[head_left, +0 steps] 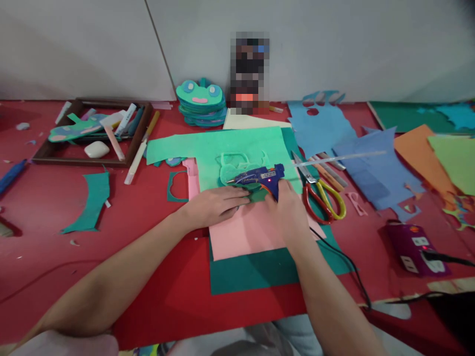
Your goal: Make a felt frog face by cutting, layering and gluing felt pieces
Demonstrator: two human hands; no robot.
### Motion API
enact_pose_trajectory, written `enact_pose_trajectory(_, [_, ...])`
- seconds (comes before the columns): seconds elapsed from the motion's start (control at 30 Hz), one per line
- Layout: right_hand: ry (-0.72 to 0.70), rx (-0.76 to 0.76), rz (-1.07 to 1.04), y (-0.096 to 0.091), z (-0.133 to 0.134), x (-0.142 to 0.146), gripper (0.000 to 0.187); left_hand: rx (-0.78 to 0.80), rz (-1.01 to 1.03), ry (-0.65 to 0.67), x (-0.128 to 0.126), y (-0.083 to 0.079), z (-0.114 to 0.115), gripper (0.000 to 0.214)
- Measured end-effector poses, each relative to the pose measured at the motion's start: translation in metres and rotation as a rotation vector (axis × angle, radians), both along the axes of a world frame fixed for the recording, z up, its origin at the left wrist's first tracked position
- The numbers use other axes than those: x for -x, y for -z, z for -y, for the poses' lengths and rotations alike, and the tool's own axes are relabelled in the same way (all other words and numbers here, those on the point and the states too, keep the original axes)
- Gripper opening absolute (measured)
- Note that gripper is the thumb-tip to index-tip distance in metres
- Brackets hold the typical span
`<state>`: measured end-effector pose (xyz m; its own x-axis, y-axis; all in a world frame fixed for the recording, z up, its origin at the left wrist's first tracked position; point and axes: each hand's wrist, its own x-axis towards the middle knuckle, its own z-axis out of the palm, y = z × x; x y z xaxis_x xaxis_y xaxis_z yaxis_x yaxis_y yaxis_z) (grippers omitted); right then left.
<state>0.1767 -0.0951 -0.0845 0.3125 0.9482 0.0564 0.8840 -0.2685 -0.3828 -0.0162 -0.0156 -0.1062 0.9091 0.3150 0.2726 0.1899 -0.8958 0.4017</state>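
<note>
The red table (pixel 40 198) carries the whole spread of craft work. A bright green sheet (pixel 222 141) lies toward its middle, with a dark green sheet (pixel 252 272) and a pink sheet (pixel 245 235) nearer the person. By the wall, a stack of frog-like faces (pixel 200 101) looks finished, the top one at least having eyes and a mouth. The right hand (pixel 287 205) is wrapped round the handle of a blue glue gun (pixel 263 175) (its small red light is on), nozzle pointing left. The left hand (pixel 213 206) lies palm down, fingers extended, just below the nozzle; whether it pinches anything underneath, I cannot tell. Under the gun, on the bright green sheet, sits a green cutout (pixel 224 173), partly hidden. No eyes or mouth show on its visible part, so it seems unfinished, with gluing probably under way and those details left to add.
</note>
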Motion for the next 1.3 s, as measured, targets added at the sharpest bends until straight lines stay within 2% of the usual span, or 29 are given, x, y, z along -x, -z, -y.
enact_pose_trajectory(0.2, [0.020,0.046,0.001,-0.001,-0.001,-0.001,0.015,-0.062,0.050,0.030,0.002,0.000,0.004,0.031])
enact_pose_trajectory(0.27, [0.013,0.021,-0.004,-0.001,-0.001,-0.002,0.016,-0.086,0.142,-0.040,0.005,-0.002,0.005,0.027])
enact_pose_trajectory(0.3, [0.012,0.015,-0.008,-0.001,-0.001,-0.003,0.016,-0.092,0.192,-0.132,0.007,-0.004,0.005,0.025])
enact_pose_trajectory(0.43, [0.023,0.044,-0.021,-0.002,0.000,-0.004,0.019,-0.103,0.293,-0.659,0.010,-0.007,-0.002,0.019])
enact_pose_trajectory(0.5, [0.029,0.069,-0.019,-0.003,-0.001,-0.004,0.019,-0.099,0.281,-0.785,0.009,-0.007,-0.005,0.014])
enact_pose_trajectory(0.77, [0.031,0.028,0.033,-0.001,0.000,-0.005,0.021,-0.002,0.084,-0.788,0.005,0.001,-0.007,0.009])
enact_pose_trajectory(1.17, [0.059,0.099,0.109,-0.003,0.002,-0.013,0.022,0.063,0.070,-0.743,0.006,0.005,-0.009,0.010])
enact_pose_trajectory(1.3, [0.062,0.059,0.131,-0.001,0.003,-0.016,0.019,0.056,0.065,-0.735,0.006,0.004,-0.009,0.011])
